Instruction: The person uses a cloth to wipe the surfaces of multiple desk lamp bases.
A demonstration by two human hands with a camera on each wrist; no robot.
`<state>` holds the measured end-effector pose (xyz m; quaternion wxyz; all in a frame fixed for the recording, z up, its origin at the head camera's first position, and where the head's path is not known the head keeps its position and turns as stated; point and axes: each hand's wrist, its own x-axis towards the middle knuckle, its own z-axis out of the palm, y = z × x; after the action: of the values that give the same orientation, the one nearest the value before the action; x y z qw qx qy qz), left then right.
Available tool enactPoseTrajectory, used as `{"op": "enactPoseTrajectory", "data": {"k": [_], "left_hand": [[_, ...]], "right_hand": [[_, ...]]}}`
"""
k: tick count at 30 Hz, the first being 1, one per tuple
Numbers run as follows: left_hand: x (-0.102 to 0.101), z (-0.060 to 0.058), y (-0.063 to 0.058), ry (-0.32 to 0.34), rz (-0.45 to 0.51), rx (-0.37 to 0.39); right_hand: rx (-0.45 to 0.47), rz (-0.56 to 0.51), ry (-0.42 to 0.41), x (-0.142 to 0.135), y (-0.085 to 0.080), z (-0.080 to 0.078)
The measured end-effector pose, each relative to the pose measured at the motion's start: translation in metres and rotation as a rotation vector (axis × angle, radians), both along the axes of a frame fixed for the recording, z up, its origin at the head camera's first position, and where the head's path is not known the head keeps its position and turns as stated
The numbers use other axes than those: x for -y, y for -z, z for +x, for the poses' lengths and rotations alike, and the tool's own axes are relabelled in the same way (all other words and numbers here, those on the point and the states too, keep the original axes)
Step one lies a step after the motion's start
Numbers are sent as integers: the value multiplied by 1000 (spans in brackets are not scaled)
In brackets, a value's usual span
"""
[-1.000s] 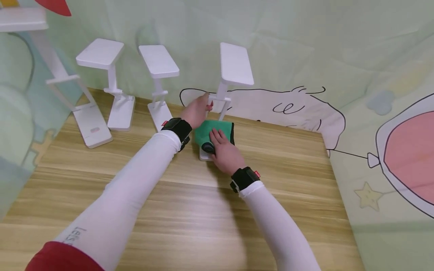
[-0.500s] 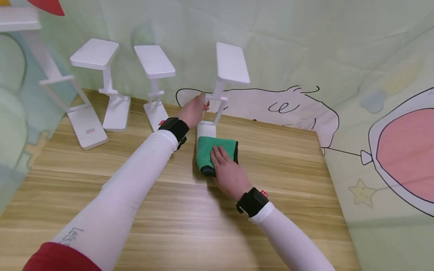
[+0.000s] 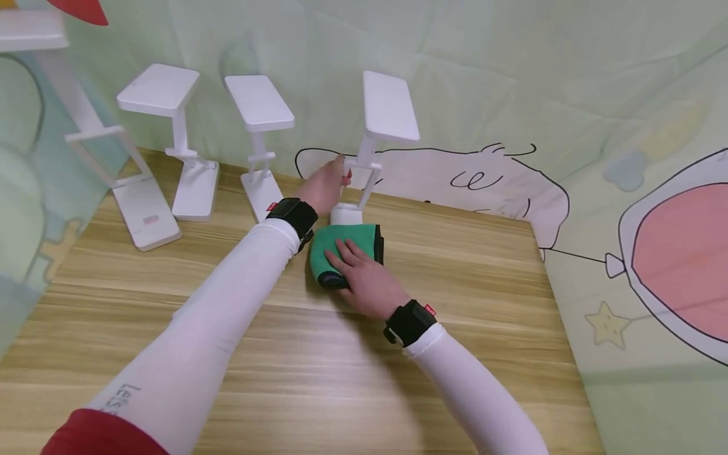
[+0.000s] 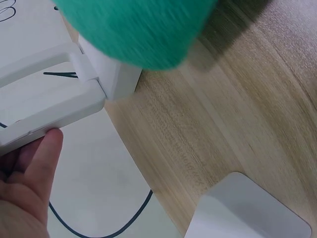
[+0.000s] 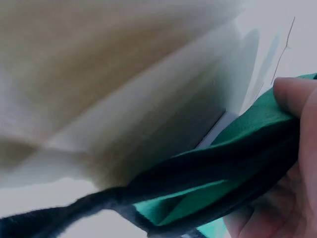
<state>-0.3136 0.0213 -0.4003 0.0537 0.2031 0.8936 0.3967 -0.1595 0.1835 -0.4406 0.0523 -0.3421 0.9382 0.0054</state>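
Note:
A white folding desk lamp (image 3: 390,106) stands near the wall, its base mostly hidden under a folded green cloth (image 3: 323,251) with black edging. My left hand (image 3: 323,188) holds one side of the lamp's hinged arm; in the left wrist view, the thumb lies along the white arm (image 4: 69,111). On the cloth over the base, my right hand (image 3: 371,283) presses with its fingers spread. The right wrist view, partly blurred, has the cloth's dark edge (image 5: 213,171) running in between the digits of that hand.
Several more white desk lamps stand in a row to the left, including one lamp (image 3: 258,104) beside my left hand and a taller lamp (image 3: 146,215) at the far left. A wood-grain table (image 3: 296,366) meets a wall covering (image 3: 483,95) with cartoon prints.
The right hand slides the cloth towards me along the lamp's base, then a little back and left. My left hand keeps its hold on the lamp's arm.

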Motion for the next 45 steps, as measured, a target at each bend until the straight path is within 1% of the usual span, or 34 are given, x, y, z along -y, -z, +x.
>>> {"op": "enactPoseTrajectory", "data": {"k": [4,7,12,14,16,18,22,26,30,33,38,42,45], "left_hand": [[1,2,0,8,-33,-37],[1,2,0,18,-34,-58],[2,1,1,21,-9,-34],[2,0,2,27,-25,-37],[1,-1,3,37,-30,-33],[1,-2,3,47,-37,-44],[0,-3,3,53,-41,-61],[2,-4,3,52,-54,-88],[2,-4,4,52,-66,-105],[2,-3,4,40,-84,-115],[2,-2,4,7,-88,-128],[2,-1,4,3,-94,-132],[1,-1,5,1,-96,-124]], "right_hand": [[39,-27,18,5,1,-15],[65,-35,46,8,2,-26],[91,-52,85,13,2,-44],[98,-67,104,14,2,-50],[103,-77,129,14,2,-54],[111,-84,154,13,1,-57],[146,-107,189,12,-1,-60],[174,-140,208,11,-4,-60],[167,-154,222,9,-5,-56],[151,-150,229,4,-4,-48],[118,-130,233,-4,-5,-30],[68,-96,226,-8,-5,-17],[40,-78,206,-8,-5,-8]]}}
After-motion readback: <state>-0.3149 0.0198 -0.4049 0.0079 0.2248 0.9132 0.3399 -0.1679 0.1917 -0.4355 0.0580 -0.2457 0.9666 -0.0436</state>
